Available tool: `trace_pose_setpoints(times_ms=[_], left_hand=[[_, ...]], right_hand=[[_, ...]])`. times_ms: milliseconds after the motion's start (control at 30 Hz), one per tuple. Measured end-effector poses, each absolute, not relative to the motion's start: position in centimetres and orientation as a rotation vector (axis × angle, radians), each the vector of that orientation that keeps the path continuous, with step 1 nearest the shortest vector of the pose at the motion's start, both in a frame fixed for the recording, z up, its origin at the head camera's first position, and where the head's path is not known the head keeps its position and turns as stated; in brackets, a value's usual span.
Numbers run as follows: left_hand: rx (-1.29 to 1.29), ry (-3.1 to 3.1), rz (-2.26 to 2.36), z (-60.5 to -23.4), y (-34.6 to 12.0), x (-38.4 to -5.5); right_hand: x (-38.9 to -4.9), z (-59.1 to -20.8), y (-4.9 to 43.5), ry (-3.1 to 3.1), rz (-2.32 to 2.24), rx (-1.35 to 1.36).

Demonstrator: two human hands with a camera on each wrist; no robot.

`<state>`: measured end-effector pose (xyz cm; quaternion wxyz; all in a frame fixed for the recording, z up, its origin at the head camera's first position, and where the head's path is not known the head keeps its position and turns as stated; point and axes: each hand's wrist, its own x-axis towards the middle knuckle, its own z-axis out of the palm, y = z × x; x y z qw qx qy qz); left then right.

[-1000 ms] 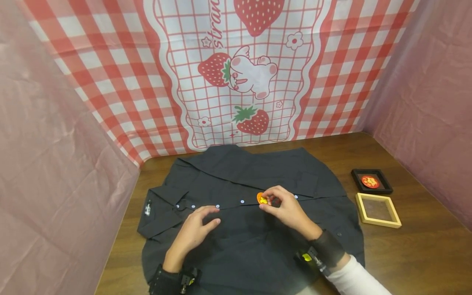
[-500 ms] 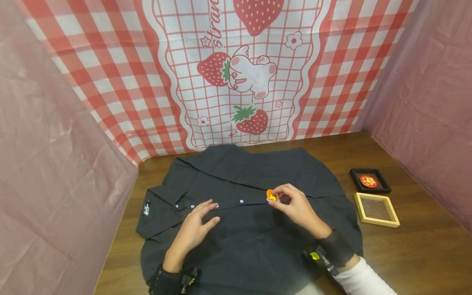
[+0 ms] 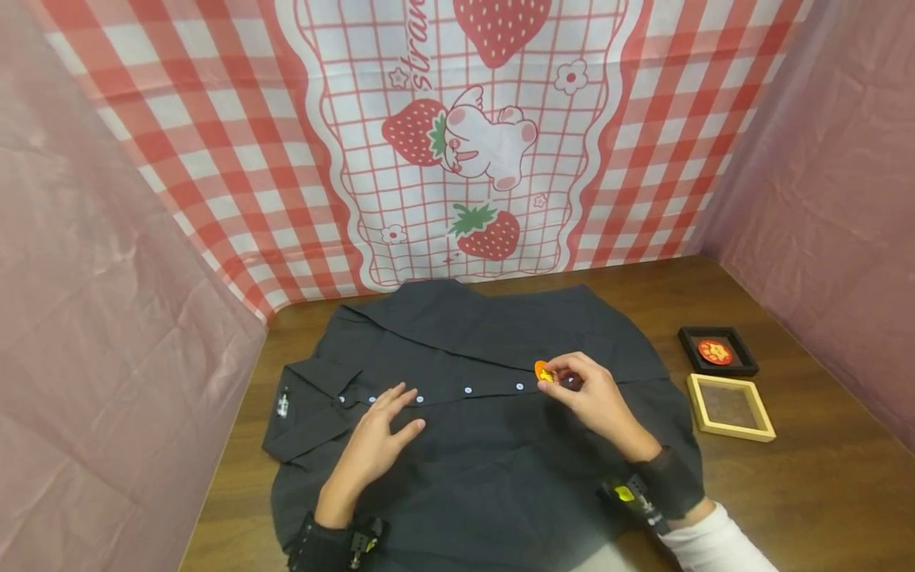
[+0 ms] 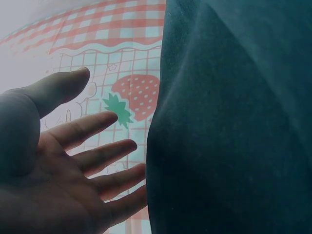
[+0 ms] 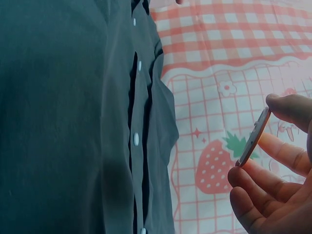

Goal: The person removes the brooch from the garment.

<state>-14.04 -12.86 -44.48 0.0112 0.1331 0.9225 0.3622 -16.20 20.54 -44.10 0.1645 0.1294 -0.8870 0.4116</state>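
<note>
A dark button shirt (image 3: 457, 453) lies spread over the table, its collar toward the left and a row of white buttons across its middle. My right hand (image 3: 596, 397) pinches a thin round orange-and-yellow badge (image 3: 542, 372) between thumb and fingers, above the shirt's right part. Seen edge-on in the right wrist view, the badge (image 5: 253, 138) is clear of the cloth. My left hand (image 3: 373, 442) hovers over the shirt near the buttons, fingers spread and holding nothing; the left wrist view shows its palm (image 4: 63, 195) with fingers extended.
On the right of the wooden table (image 3: 822, 492), a black frame (image 3: 747, 361) holds a round red badge (image 3: 715, 352). A pale yellow frame (image 3: 758, 434) lies just in front of it. A strawberry-print checked cloth (image 3: 279, 199) hangs behind, with pink cloth on both sides.
My right hand has moved rightward over the shirt with the badge, uncovering a button. My left hand stays nearly in place, its fingers slightly more extended.
</note>
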Motion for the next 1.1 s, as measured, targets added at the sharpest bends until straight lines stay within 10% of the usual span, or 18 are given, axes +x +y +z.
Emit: trace_pose_setpoints(times_ms=[1100], left_hand=[[0.399,2.806,1.17,-44.6,-13.3,-14.1]], right_hand=[[-16.0,-42.7,25.3,-2.54,1.015,0.195]])
